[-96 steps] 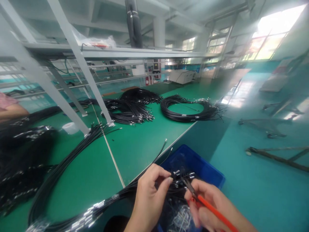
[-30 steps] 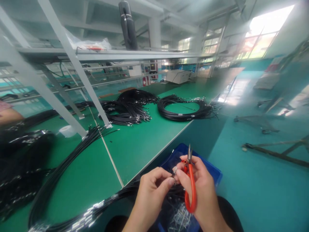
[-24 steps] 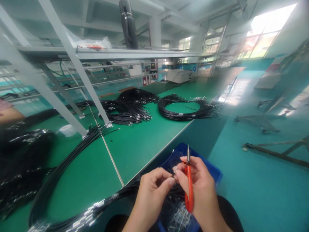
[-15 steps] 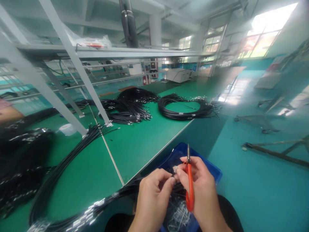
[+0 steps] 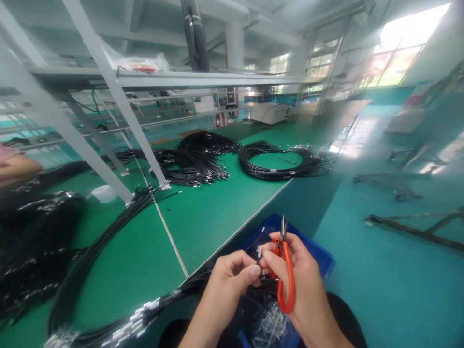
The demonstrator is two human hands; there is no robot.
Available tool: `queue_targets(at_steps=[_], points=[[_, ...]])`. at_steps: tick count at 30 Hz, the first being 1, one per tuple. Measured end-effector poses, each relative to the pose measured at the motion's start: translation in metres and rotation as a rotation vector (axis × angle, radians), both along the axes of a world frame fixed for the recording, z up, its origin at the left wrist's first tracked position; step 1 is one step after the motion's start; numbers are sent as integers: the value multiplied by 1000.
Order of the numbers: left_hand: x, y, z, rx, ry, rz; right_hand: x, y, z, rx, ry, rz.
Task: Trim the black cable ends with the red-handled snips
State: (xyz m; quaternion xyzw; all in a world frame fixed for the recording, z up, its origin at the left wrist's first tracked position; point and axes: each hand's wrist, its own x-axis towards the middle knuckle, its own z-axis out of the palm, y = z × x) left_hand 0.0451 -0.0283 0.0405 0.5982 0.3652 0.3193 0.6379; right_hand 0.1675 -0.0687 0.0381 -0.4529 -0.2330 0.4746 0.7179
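My left hand (image 5: 235,275) is closed, thumb and forefinger pinching the end of a thin black cable (image 5: 258,260). A small whitish piece (image 5: 259,251) shows at the cable's tip, between both hands. My right hand (image 5: 300,275) is closed around red-handled scissors (image 5: 289,278), metal blades pointing up and slightly parted. Its thumb and fingertips meet at the whitish piece; whether they grip it I cannot tell. Below the hands is a blue bin (image 5: 319,253) with a pile of small silvery-white pieces (image 5: 271,324) in clear plastic. A bundle of black cables (image 5: 192,285) runs left from the hands.
On the green table (image 5: 203,217) lie a coiled black cable bundle (image 5: 268,174), further bundles (image 5: 195,169) behind it and a white roll (image 5: 104,193). White shelf posts (image 5: 119,106) rise at left. Another person's arm (image 5: 20,166) shows at the far left edge.
The scissors have opened a little and their handles have spread in my right hand. The whitish tip now stands upright between my fingers. My left hand has shifted slightly.
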Motion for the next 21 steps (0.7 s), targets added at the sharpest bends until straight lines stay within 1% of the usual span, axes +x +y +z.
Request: queue_targets(at_steps=[6,10,13,15,16,17,21], points=[[3,-2,3,25,4,19,2,-1,3,-35,-72,1],[4,-5,5,69,76,51,2,-2,5,-71,-130,-26],[5,-8,5,159,190,102,2,-2,8,-98,-221,-64],[6,-10,5,233,253,135,2,-2,9,-110,-245,-84],[6,-11,5,249,258,141,2,-1,9,-109,-218,-82],[7,-11,4,242,240,133,1,-1,9,-104,-149,-62],[7,-8,-1,78,14,55,-2,1,3,-78,218,103]])
